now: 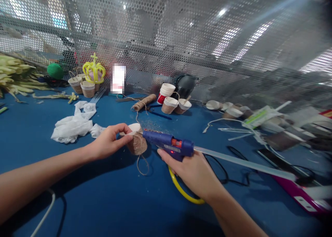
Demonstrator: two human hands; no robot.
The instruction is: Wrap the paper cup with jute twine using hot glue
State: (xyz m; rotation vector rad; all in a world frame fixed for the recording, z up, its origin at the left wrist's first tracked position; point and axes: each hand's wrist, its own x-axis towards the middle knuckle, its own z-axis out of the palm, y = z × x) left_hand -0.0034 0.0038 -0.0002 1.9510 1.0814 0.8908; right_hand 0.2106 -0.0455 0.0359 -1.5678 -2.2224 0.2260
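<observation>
Twine-wrapped cup (137, 143): near the middle of the bench (109, 202), tilted with its white rim up. A loose tail of twine hangs below it. Whether it rests on the bench cannot be told.
Pale leaves (12, 74): at the far left edge, toward the back.
White cloth (71, 126): crumpled, left of the cup and apart from it.
Left hand (109, 142): the nearer hand. Thumb and forefinger pinch the cup's rim, and the other fingers are curled under.
Twine spool (144, 102): behind the cup, toward the back edge.
Glue gun (168, 145): its long axis runs left to right. The nozzle points left at the cup's twine side, touching or just beside it. A clear glue stick (243, 162) juts out to the right.
Right hand (193, 173): fingers are closed round the gun's grip from below. The cup lies to its left, past the nozzle.
Clutter: blurred, along the right edge.
</observation>
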